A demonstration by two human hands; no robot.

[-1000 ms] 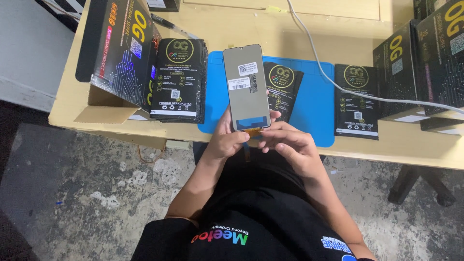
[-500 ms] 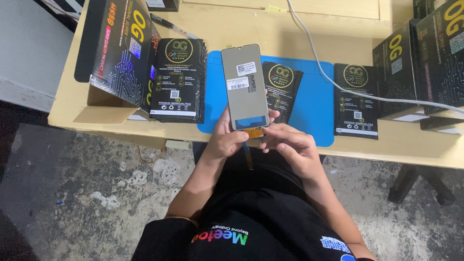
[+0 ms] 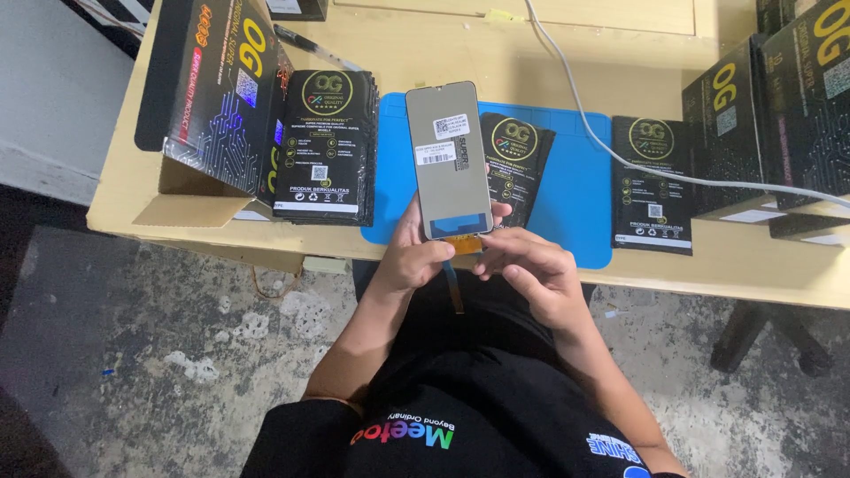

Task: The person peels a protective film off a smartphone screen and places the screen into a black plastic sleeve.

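- The left hand grips the lower left edge of a grey phone screen panel, thumb pressed near its bottom.
- The panel stands upright above both hands, back side showing, with two white stickers on its upper half.
- The right hand is closed in a pinch at the panel's lower edge, fingertips on the orange flex tab there.
- A thin ribbon cable hangs down from the tab, between the two hands.
- Beyond the hands lies a blue mat on the wooden table.
- A black pouch rests on the mat, just right of the panel, partly behind it.
- A stack of black pouches sits left of the left hand, beside an open black box.
- Another pouch lies far right of the right hand, with black boxes beyond it.
- A white cable runs across the mat above the right hand.
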